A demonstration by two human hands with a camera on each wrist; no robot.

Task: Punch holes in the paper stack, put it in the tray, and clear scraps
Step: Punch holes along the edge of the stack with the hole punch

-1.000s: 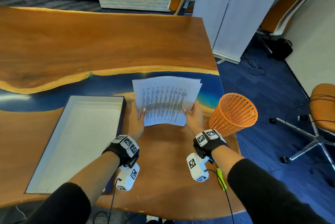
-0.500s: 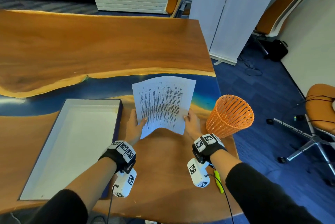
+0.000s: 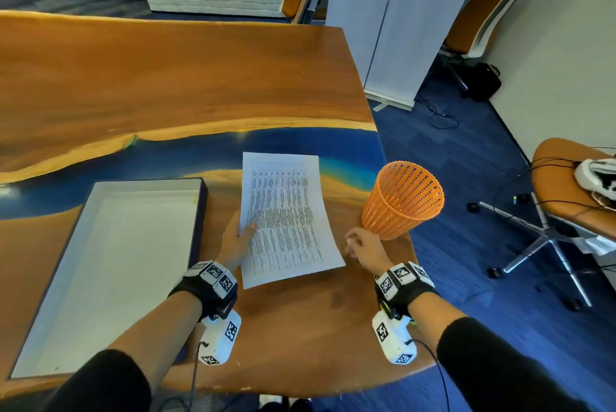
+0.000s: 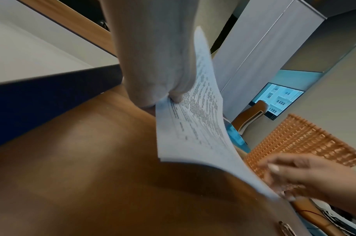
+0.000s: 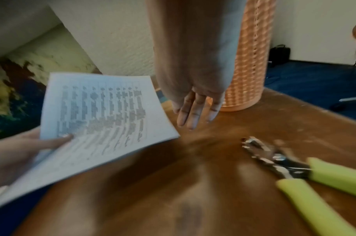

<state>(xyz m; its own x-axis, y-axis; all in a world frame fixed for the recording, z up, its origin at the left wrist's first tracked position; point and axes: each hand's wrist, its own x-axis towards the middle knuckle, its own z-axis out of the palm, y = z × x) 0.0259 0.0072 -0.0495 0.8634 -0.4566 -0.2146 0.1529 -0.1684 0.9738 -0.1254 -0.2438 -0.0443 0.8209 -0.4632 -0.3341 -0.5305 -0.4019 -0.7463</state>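
Observation:
A printed paper stack is held a little above the wooden table, its long side running away from me. My left hand pinches its left edge, thumb on top. My right hand hangs empty just right of the stack, fingers straight and relaxed. A hole punch with green handles lies on the table near my right wrist; the head view hides it. The white tray with a dark rim sits left of the stack.
An orange mesh bin stands at the table's right edge, just beyond my right hand. The table edge drops to blue carpet. An office chair stands at the right.
Both hands held the stack before; my right hand has let go and drawn back to the right. The stack has turned lengthwise in my left hand.

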